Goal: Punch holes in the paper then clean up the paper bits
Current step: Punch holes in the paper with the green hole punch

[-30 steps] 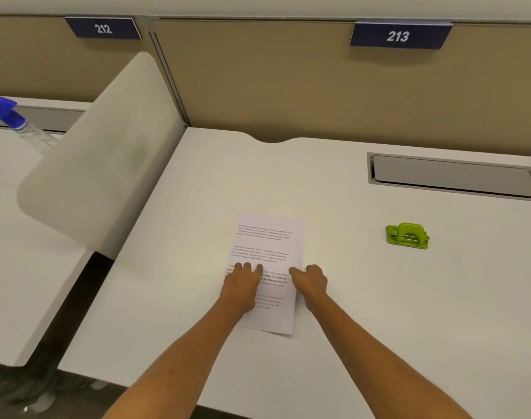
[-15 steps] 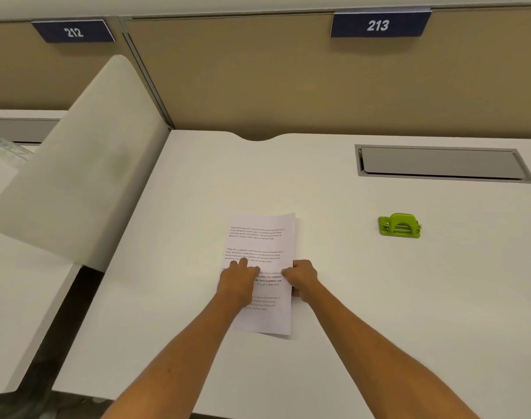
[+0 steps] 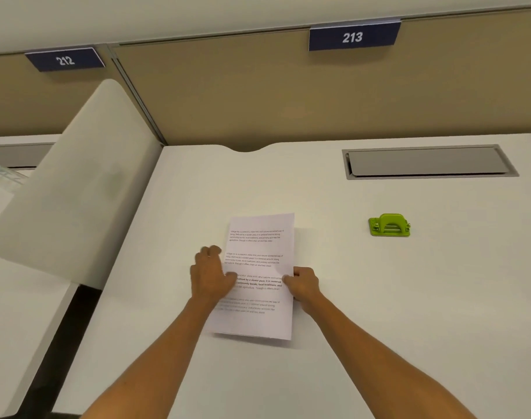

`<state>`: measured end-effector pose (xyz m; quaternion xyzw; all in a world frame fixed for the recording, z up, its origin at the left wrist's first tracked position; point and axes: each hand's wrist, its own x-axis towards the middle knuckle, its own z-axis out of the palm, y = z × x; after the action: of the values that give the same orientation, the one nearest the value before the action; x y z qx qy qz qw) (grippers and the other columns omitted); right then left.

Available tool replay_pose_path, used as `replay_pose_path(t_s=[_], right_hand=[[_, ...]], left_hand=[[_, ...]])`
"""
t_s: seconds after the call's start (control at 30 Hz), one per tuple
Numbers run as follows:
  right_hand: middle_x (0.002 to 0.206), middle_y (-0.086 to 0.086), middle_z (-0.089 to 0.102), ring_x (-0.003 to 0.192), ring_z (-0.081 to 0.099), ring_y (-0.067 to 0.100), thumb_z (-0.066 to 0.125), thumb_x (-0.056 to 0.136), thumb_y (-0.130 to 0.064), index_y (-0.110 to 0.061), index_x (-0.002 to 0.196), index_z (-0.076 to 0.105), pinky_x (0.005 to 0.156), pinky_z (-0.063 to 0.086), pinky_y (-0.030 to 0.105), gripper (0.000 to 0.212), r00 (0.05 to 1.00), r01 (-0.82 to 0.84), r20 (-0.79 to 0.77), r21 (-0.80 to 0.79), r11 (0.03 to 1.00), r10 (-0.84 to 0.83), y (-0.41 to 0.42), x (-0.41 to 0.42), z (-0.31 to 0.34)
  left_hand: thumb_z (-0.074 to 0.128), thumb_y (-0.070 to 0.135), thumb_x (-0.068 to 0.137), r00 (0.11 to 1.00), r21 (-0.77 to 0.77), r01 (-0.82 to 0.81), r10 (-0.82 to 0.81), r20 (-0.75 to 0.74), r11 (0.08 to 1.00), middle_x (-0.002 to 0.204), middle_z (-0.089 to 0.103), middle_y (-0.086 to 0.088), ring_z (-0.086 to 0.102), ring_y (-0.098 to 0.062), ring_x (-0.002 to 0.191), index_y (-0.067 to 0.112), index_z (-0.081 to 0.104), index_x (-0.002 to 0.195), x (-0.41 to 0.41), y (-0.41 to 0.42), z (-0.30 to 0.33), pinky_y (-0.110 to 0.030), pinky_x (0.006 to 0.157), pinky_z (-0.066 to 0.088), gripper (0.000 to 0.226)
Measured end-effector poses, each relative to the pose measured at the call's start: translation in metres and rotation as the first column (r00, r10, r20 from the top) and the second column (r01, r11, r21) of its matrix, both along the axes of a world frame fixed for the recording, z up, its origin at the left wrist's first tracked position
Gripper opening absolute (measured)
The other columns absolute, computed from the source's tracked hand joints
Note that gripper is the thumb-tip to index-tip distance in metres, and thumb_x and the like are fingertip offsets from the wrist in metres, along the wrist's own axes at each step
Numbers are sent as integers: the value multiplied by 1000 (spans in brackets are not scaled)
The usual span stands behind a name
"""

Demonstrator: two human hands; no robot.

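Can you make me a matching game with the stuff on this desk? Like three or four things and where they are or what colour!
Things:
1. hole punch
2. paper
3. sign 213
4. right hand

Descriptions:
A. dark blue, up on the partition
B. bright green, alone on the desk to the right
C. gripping the sheet's right edge
D. white with printed text, lying on the desk

Pairs: 1-B, 2-D, 3-A, 4-C
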<state>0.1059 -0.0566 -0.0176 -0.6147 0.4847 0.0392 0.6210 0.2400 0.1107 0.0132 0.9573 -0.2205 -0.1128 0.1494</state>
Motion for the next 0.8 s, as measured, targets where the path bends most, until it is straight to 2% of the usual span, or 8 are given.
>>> replay_pose_path(t_s=[0.07, 0.13, 0.23, 0.33, 0.43, 0.53, 0.63, 0.8], right_hand=[[86, 8, 71, 80, 66, 27, 56, 84, -8, -5, 81, 70, 70, 54, 35, 14, 1000, 24, 20, 17, 1000, -24, -3, -8, 3], [78, 5, 67, 75, 62, 25, 57, 84, -8, -11, 70, 63, 64, 49, 31, 15, 998, 49, 36, 25, 998, -50, -6, -16, 7], [79, 7, 68, 75, 62, 25, 57, 84, -9, -7, 74, 64, 65, 50, 32, 12, 994, 94, 48, 34, 995, -96, -15, -31, 9], [91, 15, 73, 77, 64, 25, 57, 84, -9, 0, 86, 68, 69, 55, 36, 14, 985, 157, 72, 44, 987, -160, -25, -49, 10], [98, 18, 73, 85, 69, 32, 57, 85, -8, 0, 91, 69, 78, 58, 45, 16, 968, 234, 86, 40, 971, -237, -37, -70, 13], [93, 9, 74, 90, 70, 30, 56, 86, -8, -8, 86, 70, 81, 58, 46, 14, 944, 313, 101, 43, 949, -315, -50, -92, 20], [92, 4, 75, 90, 71, 28, 55, 85, -7, -16, 82, 70, 80, 59, 50, 17, 919, 367, 128, 68, 928, -373, -63, -115, 30], [98, 4, 77, 91, 73, 25, 62, 86, -9, -17, 94, 74, 81, 61, 47, 16, 831, 491, 195, 182, 852, -521, -90, -161, 38]], left_hand=[[74, 22, 78, 974, -89, -188, 174, -148, 978, 132, 51, -17, 49, -35, 124, 2, 44, 135, 9, 0, 2, -48, 97, 47, 67], [74, 19, 82, 908, -134, -302, 242, -341, 944, 131, 55, -20, 54, -35, 121, 1, 40, 138, 14, -4, 2, -42, 97, 46, 68], [67, 13, 88, 831, -149, -344, 226, -508, 927, 111, 63, -13, 59, -28, 103, 4, 44, 136, 10, -16, 2, -34, 84, 46, 55], [60, 6, 90, 771, -178, -340, 166, -615, 923, 100, 67, -10, 61, -27, 94, 10, 55, 128, -2, -35, 1, -39, 82, 51, 39], [53, -2, 88, 765, -271, -310, 70, -641, 911, 94, 71, -11, 65, -27, 89, 15, 61, 126, -21, -58, 0, -41, 91, 52, 43], [51, -6, 86, 785, -350, -268, -7, -619, 898, 76, 67, -4, 63, -21, 77, 18, 63, 128, -38, -82, 1, -35, 83, 51, 51], [47, -8, 85, 792, -395, -170, -114, -600, 903, 71, 70, 3, 63, -17, 74, 23, 65, 129, -52, -110, 2, -32, 82, 51, 57], [48, -11, 86, 775, -440, 2, -279, -566, 898, 62, 70, 23, 62, 4, 60, 23, 65, 129, -75, -163, 7, -9, 67, 49, 57]])
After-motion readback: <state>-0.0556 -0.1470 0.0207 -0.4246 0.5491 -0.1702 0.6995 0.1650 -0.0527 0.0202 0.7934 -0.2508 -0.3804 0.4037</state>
